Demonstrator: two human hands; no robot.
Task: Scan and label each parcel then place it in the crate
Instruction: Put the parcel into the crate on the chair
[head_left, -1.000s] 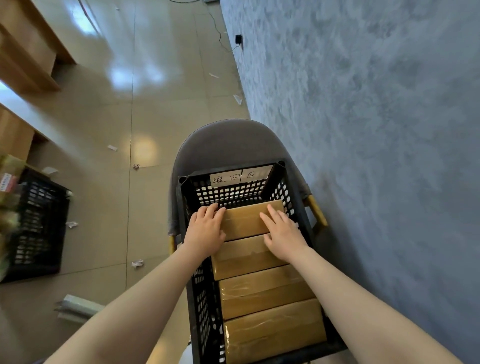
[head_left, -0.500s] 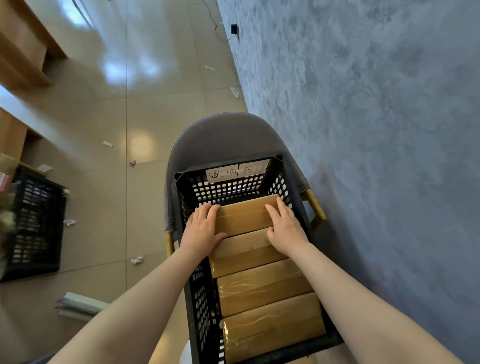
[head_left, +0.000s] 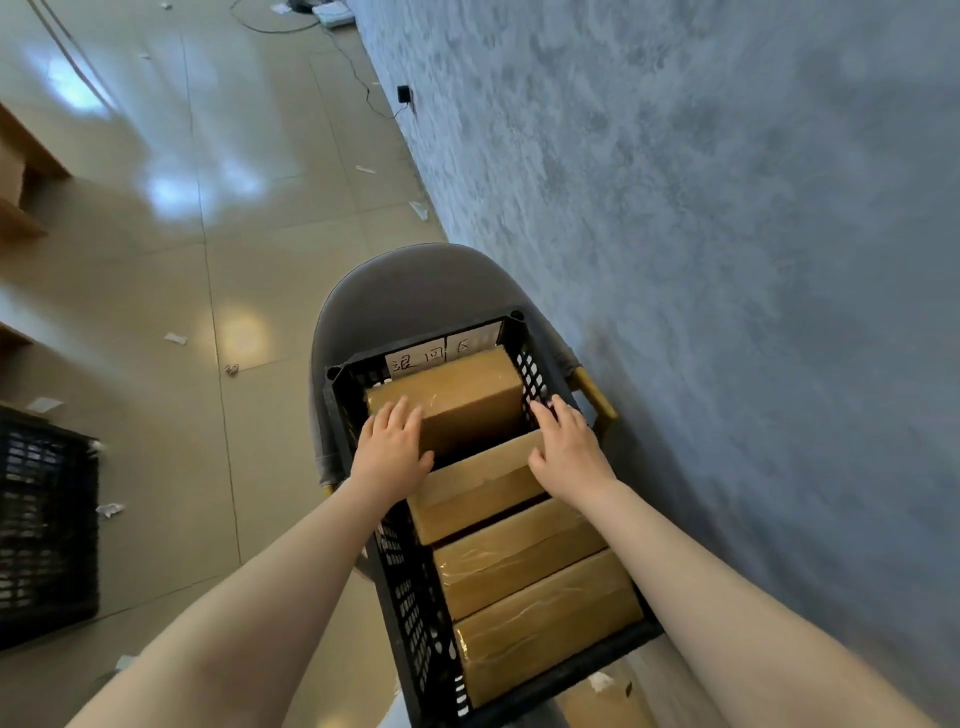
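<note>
At the left edge of the frame a second black crate (head_left: 47, 525) sits on the tiled floor (head_left: 156, 291), with scraps of paper scattered around it. Right of that, the left hand (head_left: 392, 449) lies with fingers nearly straight on the left end of the far parcel (head_left: 457, 400), the thumb hooked at its near edge, so the hand grips that end. This parcel sits tilted and raised at the far end of the black crate (head_left: 415, 597), just below a white handwritten label (head_left: 441, 351) on the crate's far wall. Below it three more brown parcels fill the crate in a row: the second parcel (head_left: 478, 488), a taped third parcel (head_left: 514, 556) and the nearest parcel (head_left: 545, 623). The crate rests on a grey chair (head_left: 395, 291). The right hand (head_left: 569, 449) touches the far parcel's right end beside the crate wall, fingers spread and slightly bent. A grey wall (head_left: 727, 260) fills the right side.
</note>
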